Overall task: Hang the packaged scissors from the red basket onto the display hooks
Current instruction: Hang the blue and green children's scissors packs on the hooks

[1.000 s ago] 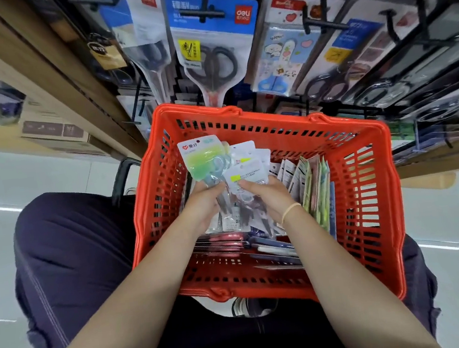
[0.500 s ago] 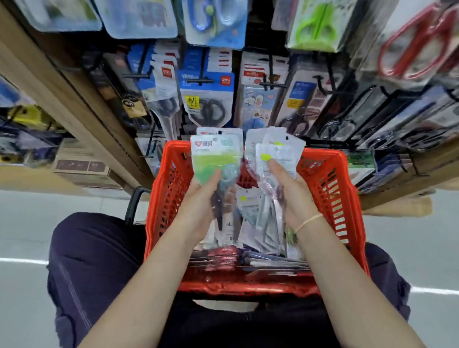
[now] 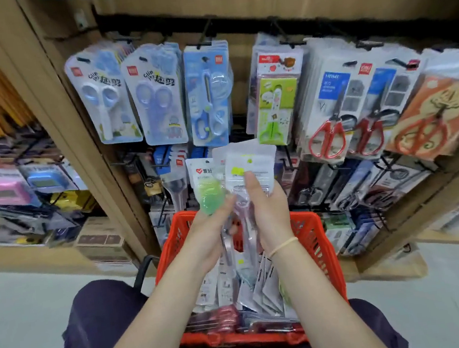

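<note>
Red basket [image 3: 321,252]: plastic, open lattice walls, resting on the person's lap; taken here as the landmark for everything else.

Inside the basket: more packets [image 3: 259,285] standing on edge toward its right side, with flat packs of red-handled scissors [image 3: 224,317] lying along its near wall.

Above the basket's far rim: a fan of packaged scissors held up in both hands. The green-printed packet [image 3: 205,185] sits at the left of the fan; the white packet [image 3: 250,163] with a yellow-green sticker sits at the right, overlapping it.

Left hand [image 3: 212,233]: above the basket's far left corner, fingers curled round the lower part of the fan, thumb laid across the green-printed packet.

Right hand [image 3: 270,212]: above the basket's middle, fingers curled behind the white packet, thumb pressed up its front; a pale band [image 3: 283,246] round the wrist.

Beyond the basket: a display rack of black hooks [image 3: 204,40] loaded with carded scissors. Above and left of it, blue-handled scissors packs [image 3: 105,102]; straight above, a green-handled pack [image 3: 275,105]; above and right, red-handled packs [image 3: 331,122].

Left of the basket: a wooden upright [image 3: 75,139], then shelves of blurred goods.
</note>
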The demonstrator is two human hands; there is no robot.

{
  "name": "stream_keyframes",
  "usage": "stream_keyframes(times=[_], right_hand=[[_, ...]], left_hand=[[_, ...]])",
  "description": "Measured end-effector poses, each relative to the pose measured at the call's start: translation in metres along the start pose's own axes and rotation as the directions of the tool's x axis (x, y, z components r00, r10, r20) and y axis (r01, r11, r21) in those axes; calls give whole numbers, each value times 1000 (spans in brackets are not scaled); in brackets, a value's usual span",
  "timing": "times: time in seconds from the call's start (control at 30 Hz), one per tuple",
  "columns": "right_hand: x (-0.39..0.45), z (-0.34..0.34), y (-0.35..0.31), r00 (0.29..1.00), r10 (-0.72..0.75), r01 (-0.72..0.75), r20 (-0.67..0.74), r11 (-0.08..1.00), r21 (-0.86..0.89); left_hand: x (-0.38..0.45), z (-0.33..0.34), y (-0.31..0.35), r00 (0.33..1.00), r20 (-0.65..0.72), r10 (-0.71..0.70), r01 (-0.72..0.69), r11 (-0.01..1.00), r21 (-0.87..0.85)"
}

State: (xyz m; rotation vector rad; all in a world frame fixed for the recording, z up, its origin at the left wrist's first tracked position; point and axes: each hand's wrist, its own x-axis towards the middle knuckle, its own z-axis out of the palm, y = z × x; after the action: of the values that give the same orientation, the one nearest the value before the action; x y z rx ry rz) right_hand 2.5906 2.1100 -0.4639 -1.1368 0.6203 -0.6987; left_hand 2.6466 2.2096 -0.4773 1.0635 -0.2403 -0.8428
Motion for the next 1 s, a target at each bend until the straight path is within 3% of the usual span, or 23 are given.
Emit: stream_keyframes(times=[0.1, 0.27, 0.37, 0.5, 0.63, 0.87, 1.0], right_hand=[[-2, 7, -5, 999, -9, 15, 45, 991, -132], [-8, -2, -2, 948, 93, 24, 305, 932, -362], [-8, -6, 5, 970, 13, 75, 243, 933, -351], [-7, 0, 5, 990, -123, 143, 75, 896, -421], [-8, 2, 8, 972, -114, 206, 208, 840, -501], [-6, -4, -4, 917, -5, 156, 399, 925, -347], [0, -4, -3, 925, -24, 165, 378, 924, -345]], left_hand=[[-2, 2, 7, 994, -89, 61, -55, 996, 65], [2, -4, 16, 972, -216, 97, -100, 995, -3], [3, -5, 14, 965, -251, 72, -71, 997, 11], [5, -8, 10, 979, -184, 92, -97, 995, -17], [7, -1, 13, 994, -53, 98, -99, 995, -28], [17, -13, 25, 992, 56, 111, -117, 986, 118], [20, -11, 34, 994, -88, 70, -62, 994, 92]])
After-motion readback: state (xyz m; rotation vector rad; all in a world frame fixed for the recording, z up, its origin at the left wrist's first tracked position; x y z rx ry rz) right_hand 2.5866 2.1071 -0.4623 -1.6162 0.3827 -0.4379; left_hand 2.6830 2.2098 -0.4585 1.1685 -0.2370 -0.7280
